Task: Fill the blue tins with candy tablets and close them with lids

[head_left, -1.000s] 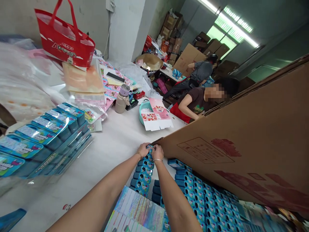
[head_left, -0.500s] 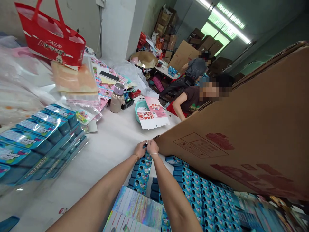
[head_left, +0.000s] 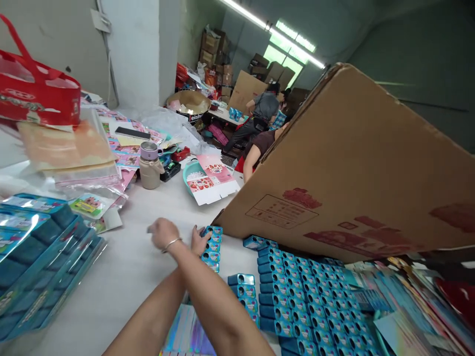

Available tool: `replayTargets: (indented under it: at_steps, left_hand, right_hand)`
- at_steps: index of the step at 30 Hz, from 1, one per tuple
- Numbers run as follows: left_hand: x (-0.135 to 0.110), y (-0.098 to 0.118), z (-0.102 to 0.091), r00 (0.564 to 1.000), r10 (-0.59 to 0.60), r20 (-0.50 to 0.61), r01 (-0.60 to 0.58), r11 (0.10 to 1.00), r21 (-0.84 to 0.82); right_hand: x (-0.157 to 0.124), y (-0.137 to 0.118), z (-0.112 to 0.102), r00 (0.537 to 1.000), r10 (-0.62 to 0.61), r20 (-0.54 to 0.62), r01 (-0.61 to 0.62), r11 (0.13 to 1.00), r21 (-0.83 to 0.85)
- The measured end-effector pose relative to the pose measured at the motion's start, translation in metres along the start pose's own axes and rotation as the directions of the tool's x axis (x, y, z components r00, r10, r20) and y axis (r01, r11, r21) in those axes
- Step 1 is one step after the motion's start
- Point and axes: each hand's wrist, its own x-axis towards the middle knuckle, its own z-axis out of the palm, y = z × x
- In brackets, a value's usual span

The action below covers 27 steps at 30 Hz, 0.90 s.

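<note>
My left hand is at the far end of a short row of small blue boxes with dark round holes on top. Its thumb and fingers are around the end blue box. Crossing over the left forearm, my right hand, with a bangle on the wrist, hangs above the white table to the left. Its fingers are curled and blurred; what they hold, if anything, I cannot make out. Beneath the forearms lies a stack of shiny holographic cards or boxes, partly hidden.
A large cardboard carton leans at the right, above many rows of blue boxes. Plastic-wrapped blue packs stand at the left. Further back are a flask, a teal basin under a pink printed carton, and two people.
My right hand has left the row's far end and swung left across my left arm. My left hand stays by the row. The view has turned right.
</note>
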Motion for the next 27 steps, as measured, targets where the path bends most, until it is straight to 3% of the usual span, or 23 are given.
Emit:
replayTargets:
  at_steps: [3,5,7,9,11,12,13,15,18,19,20,21,22,23,27]
  left_hand:
    - [-0.001,0.009,-0.002,1.000,-0.028,0.002,0.028,0.999,-0.019]
    - [-0.007,0.022,-0.013,0.999,-0.033,-0.010,0.033,0.999,-0.010]
    - [-0.022,0.038,-0.032,0.999,-0.024,-0.037,0.024,1.000,-0.005]
    - [-0.053,0.053,-0.057,0.999,-0.008,-0.038,0.007,1.000,-0.021]
    - [-0.102,0.065,-0.082,0.997,-0.029,0.073,0.036,0.994,-0.104]
    - [-0.132,0.070,-0.093,0.974,-0.085,0.212,0.131,0.967,-0.217]
    - [-0.164,0.073,-0.101,0.905,-0.161,0.395,0.284,0.919,-0.275]
    - [-0.231,0.076,-0.108,0.675,-0.308,0.670,0.576,0.787,-0.219]
    - [-0.319,0.073,-0.098,0.337,-0.436,0.834,0.822,0.569,-0.035]
    - [-0.340,0.070,-0.091,0.251,-0.438,0.863,0.861,0.509,0.008]
    - [-0.358,0.068,-0.085,0.190,-0.426,0.885,0.885,0.464,0.033]
    - [-0.371,0.067,-0.079,0.160,-0.411,0.898,0.901,0.433,0.038]
    - [-0.381,0.066,-0.074,0.164,-0.404,0.900,0.909,0.416,0.022]
    - [-0.389,0.065,-0.071,0.198,-0.408,0.891,0.911,0.413,-0.013]
    - [-0.411,0.065,-0.070,0.422,-0.462,0.780,0.849,0.502,-0.162]
  right_hand:
    - [-0.028,-0.038,0.014,0.991,-0.131,-0.009,0.131,0.977,0.171]
    - [-0.069,-0.042,0.000,0.981,-0.180,-0.074,0.194,0.915,0.354]
    - [-0.125,-0.028,-0.029,0.985,-0.111,-0.129,0.163,0.836,0.524]
    - [-0.189,-0.003,-0.062,0.993,0.035,-0.110,0.047,0.746,0.665]
    - [-0.257,0.023,-0.087,0.972,0.206,-0.115,-0.058,0.683,0.729]
    - [-0.289,0.033,-0.094,0.956,0.271,-0.112,-0.104,0.669,0.736]
    - [-0.319,0.040,-0.098,0.940,0.323,-0.110,-0.141,0.660,0.738]
    - [-0.372,0.046,-0.096,0.913,0.396,-0.103,-0.191,0.634,0.749]
    - [-0.428,0.039,-0.083,0.892,0.446,-0.071,-0.224,0.574,0.788]
    - [-0.441,0.036,-0.078,0.893,0.447,-0.054,-0.230,0.556,0.799]
    - [-0.453,0.033,-0.073,0.898,0.439,-0.033,-0.236,0.543,0.806]
    - [-0.462,0.032,-0.069,0.905,0.426,-0.012,-0.241,0.536,0.809]
    - [-0.471,0.033,-0.065,0.912,0.410,0.006,-0.245,0.532,0.811]
    - [-0.478,0.035,-0.062,0.917,0.397,0.022,-0.249,0.530,0.811]
    - [-0.496,0.055,-0.045,0.921,0.382,0.080,-0.294,0.543,0.787]
